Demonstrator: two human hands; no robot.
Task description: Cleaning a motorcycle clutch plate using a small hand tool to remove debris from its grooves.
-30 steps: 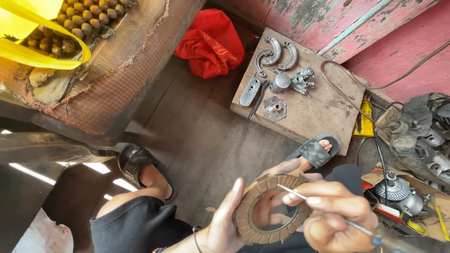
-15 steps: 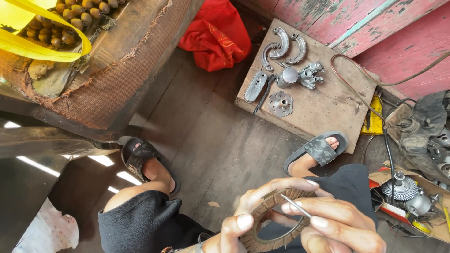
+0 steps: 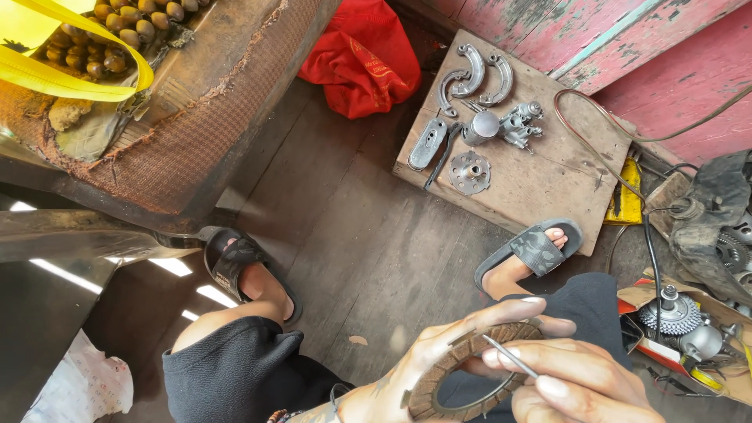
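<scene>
Friction ring [image 3: 450,368], brown and toothed at its rim, sits low and near, gripped edge-on in the left hand [image 3: 427,364], whose fingers curl around it. The right hand [image 3: 576,384] pinches a thin metal pick [image 3: 509,356] across its face. Brake shoes [image 3: 474,74] and other parts lie untouched on the far wooden board [image 3: 548,172].
</scene>
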